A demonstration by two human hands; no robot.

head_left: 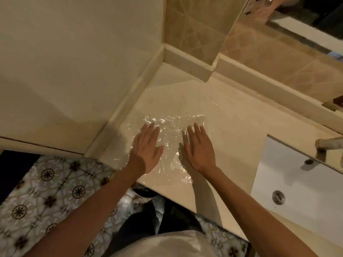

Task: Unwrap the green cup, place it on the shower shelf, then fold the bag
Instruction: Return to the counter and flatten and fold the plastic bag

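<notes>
A clear, crinkled plastic bag point(169, 140) lies spread flat on the cream countertop point(232, 130), near its left end. My left hand point(146, 147) rests palm down on the bag's left part, fingers straight and slightly apart. My right hand point(198, 145) lies palm down on the bag's right part in the same way. Neither hand grips the plastic. No green cup is in view.
A white sink basin point(297, 191) with a metal drain point(278, 197) is set into the counter at the right, with a tap point(328, 143) above it. A mirror point(287, 34) and beige walls back the counter. Patterned floor tiles point(46, 191) lie below left.
</notes>
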